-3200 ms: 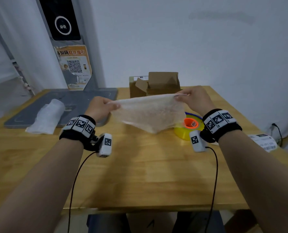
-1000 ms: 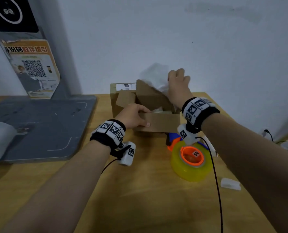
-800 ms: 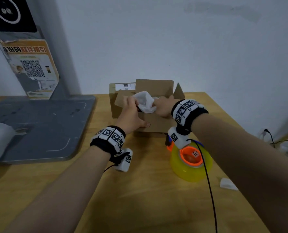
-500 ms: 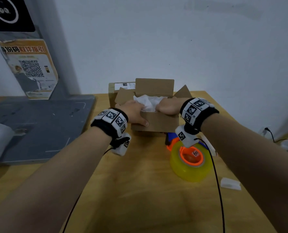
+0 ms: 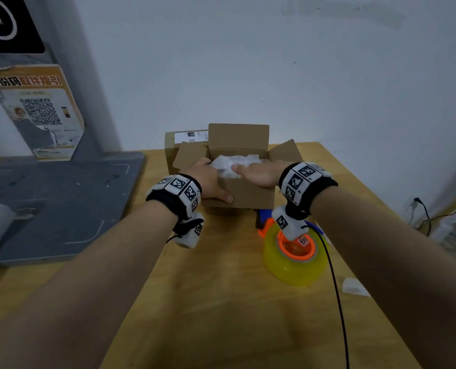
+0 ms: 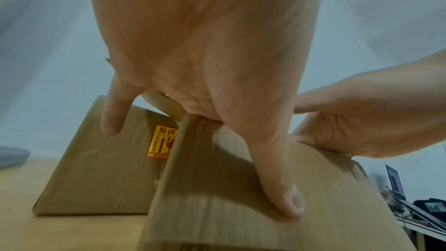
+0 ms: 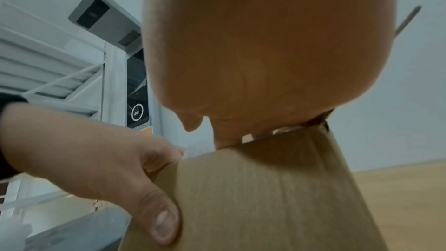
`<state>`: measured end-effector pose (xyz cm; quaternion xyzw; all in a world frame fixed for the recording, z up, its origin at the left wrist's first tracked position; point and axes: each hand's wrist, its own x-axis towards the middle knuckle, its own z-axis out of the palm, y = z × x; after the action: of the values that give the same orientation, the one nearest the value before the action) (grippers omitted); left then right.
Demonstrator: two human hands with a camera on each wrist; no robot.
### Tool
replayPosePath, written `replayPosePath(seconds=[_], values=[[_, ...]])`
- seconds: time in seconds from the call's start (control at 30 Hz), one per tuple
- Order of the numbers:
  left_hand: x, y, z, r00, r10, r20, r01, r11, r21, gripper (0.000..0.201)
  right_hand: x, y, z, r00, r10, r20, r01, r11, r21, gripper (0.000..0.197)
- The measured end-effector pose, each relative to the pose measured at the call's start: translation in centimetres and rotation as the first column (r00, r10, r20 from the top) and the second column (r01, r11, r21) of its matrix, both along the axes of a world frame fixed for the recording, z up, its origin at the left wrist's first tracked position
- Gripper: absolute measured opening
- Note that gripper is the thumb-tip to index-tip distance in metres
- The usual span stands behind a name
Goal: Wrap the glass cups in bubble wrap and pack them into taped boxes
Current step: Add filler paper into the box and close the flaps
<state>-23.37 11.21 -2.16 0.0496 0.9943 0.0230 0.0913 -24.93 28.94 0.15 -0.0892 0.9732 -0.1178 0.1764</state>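
Left hand [image 5: 211, 182] clasps the brown cardboard box [image 5: 248, 193] front, thumb outside. Right hand [image 5: 261, 174] presses flat, fingers straight, on crinkled white wrap [image 5: 232, 162] inside. Wooden table [image 5: 221, 288] beneath, pale wall [image 5: 275, 62] beyond.

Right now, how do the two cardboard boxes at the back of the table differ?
The front box is open, flaps raised, with white wrap showing inside; the rear box looks shut. The left hand grips the front box and the right hand rests on its wrap; neither holds the rear box. The rear box bears a white label and an orange sticker. Both are plain brown cardboard on the table.
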Motion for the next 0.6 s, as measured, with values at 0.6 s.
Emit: replayPosePath(seconds=[0.6], values=[[10.6,-4.9,1.0,0.725,0.451,-0.522,0.043,0.725,0.687,0.016,8.2,-4.5,2.3,0.863,-0.097,-0.495,-0.091,0.935,-0.343,0.045]])
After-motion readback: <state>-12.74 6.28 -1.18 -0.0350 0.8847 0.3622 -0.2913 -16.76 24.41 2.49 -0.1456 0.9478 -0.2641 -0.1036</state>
